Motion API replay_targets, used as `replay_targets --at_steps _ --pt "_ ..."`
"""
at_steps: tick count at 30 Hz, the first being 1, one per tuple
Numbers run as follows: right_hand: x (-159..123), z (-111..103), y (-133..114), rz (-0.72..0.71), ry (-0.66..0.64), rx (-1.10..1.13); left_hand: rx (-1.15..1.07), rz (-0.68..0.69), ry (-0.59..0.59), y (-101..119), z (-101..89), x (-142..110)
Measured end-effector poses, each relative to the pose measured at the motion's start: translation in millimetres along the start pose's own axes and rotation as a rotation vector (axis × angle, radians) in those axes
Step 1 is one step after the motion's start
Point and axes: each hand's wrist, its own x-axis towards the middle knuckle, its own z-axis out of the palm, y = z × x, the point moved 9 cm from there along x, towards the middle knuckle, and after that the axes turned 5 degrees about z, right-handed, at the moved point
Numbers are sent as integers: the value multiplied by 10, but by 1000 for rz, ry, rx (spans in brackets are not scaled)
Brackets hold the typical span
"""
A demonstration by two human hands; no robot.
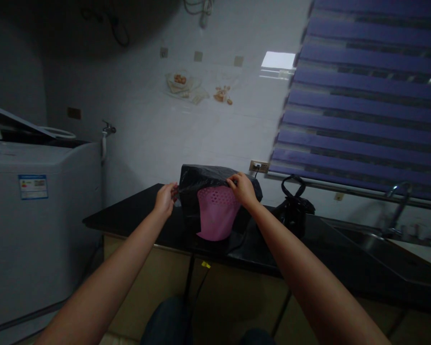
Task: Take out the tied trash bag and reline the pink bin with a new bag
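Note:
A pink plastic bin [218, 215] with rows of holes below its rim stands on the dark counter. A black plastic bag [204, 175] covers its top and hangs down at its sides and behind it. My right hand [243, 188] pinches the bag's edge at the right front of the rim. At the bag's left side is my left hand [165, 199], its fingers apart and slightly bent; whether the fingertips touch the plastic is hard to see. The bin's rim is mostly hidden under the bag.
A tied black bag [295, 211] sits on the counter [136, 206] to the right. Beyond it are a sink [371, 242] and a faucet [398, 208]. A washing machine [39, 206] stands at left. A plugged socket [258, 166] is on the wall behind.

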Motion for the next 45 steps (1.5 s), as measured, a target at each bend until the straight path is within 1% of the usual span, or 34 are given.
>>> replay_targets --at_steps 2,4,6,8,13,17,26,31,39,45 --pt "-6 3 -5 14 -14 -12 7 -126 -68 -119 74 8" --pt "-11 -1 -12 24 -20 -19 -1 -223 -131 -201 162 -14" --pt "-14 -7 -18 29 -20 -25 -19 -273 -164 -234 221 -31" --pt "-12 -10 -17 28 -16 -29 -38 -293 -166 -245 237 -28" --pt "0 -4 0 4 6 -18 -71 -293 -143 -250 190 29" --pt "6 6 14 4 -1 -30 -73 -289 -138 -249 167 50" --pt "30 -30 14 6 -21 -30 -65 -256 -141 -249 184 80" --pt "43 -59 11 -20 -12 -28 -59 -253 -140 -250 178 85" --pt "51 -69 -21 -72 -36 -109 -65 -242 -156 -227 220 43" --pt "42 -103 3 -117 -2 -115 -63 -235 -159 -266 219 44"
